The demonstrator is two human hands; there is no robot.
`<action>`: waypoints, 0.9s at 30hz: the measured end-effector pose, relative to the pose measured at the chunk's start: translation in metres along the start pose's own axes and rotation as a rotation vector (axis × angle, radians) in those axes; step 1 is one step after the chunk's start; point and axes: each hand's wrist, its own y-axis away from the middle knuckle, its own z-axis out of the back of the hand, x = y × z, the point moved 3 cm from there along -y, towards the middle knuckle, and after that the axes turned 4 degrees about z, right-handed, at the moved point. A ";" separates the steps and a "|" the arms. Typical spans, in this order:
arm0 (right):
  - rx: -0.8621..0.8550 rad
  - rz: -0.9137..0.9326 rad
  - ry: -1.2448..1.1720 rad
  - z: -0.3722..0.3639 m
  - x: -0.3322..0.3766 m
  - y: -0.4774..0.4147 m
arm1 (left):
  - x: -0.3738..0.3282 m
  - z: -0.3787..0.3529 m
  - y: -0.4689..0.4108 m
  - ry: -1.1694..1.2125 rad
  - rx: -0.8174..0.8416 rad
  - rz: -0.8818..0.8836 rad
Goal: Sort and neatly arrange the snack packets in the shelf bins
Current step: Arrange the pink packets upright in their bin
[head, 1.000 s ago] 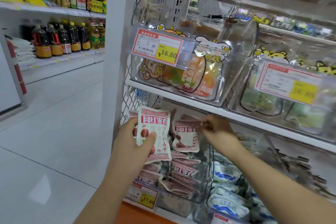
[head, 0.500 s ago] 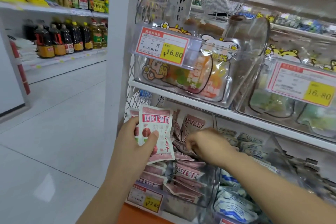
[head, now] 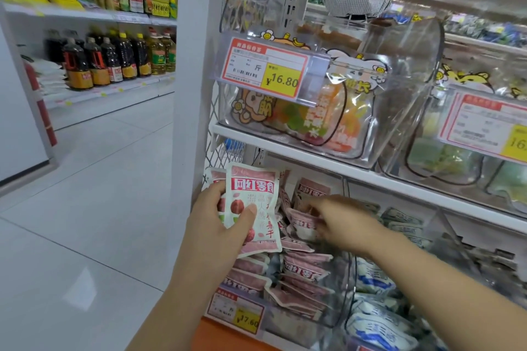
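Observation:
My left hand (head: 219,225) grips a small stack of pink-and-white snack packets (head: 253,208), held upright in front of the lower clear bin (head: 339,293). That bin holds several more pink packets (head: 305,271), lying loosely. My right hand (head: 342,222) reaches into the bin and pinches one pink packet (head: 302,224) near the top of the pile. Another pink packet (head: 312,189) stands upright at the back of the bin.
A neighbouring bin to the right holds blue-and-white packets (head: 376,322). Above, a white shelf (head: 356,174) carries clear bins of colourful sweets (head: 313,122) with a 16.80 price tag (head: 265,68). A 17.60 tag (head: 236,310) fronts the lower bin. Bottles (head: 114,60) line shelves across the aisle.
My right hand has come down from the upright packet at the back of the bin onto a packet lower in the pile. My left hand keeps holding its stack.

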 end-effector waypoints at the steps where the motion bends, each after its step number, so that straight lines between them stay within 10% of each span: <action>1: 0.000 -0.007 -0.006 0.002 -0.005 0.005 | 0.000 0.000 0.000 0.004 0.001 -0.002; 27: 0.197 -0.011 0.148 -0.016 0.002 -0.020 | 0.005 -0.001 -0.003 -0.009 0.001 -0.003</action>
